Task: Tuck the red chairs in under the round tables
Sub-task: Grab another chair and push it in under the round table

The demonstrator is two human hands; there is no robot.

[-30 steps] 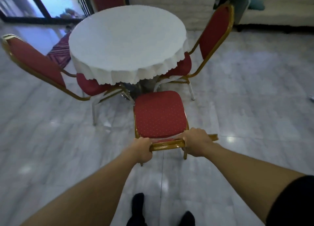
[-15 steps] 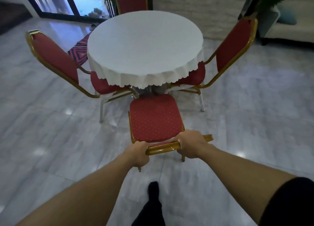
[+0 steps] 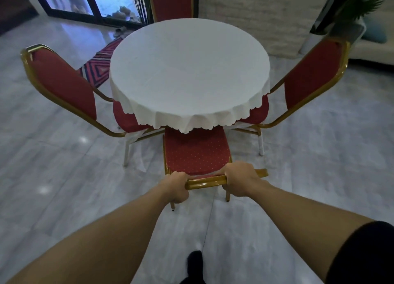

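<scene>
A round table point(image 3: 189, 74) with a white scalloped cloth stands ahead of me. Directly before me is a red chair point(image 3: 196, 153) with a gold frame; the front of its seat lies just under the cloth's hem. My left hand point(image 3: 177, 186) and my right hand point(image 3: 239, 180) both grip the gold top rail of its backrest. A second red chair point(image 3: 64, 85) sits at the table's left, a third point(image 3: 309, 74) at its right, both with seats partly under the cloth. A fourth point(image 3: 171, 3) stands behind the table.
Glossy grey marble floor point(image 3: 319, 177) surrounds the table. A red patterned rug point(image 3: 99, 65) lies at the back left near glass doors and a palm point(image 3: 136, 2). A potted plant point(image 3: 349, 12) and a pale sofa stand at the back right. My dark shoe point(image 3: 195, 262) shows below.
The chair in my hands has slid forward; its seat front now lies under the tablecloth's edge. I have stepped closer to the table, and my grip is unchanged.
</scene>
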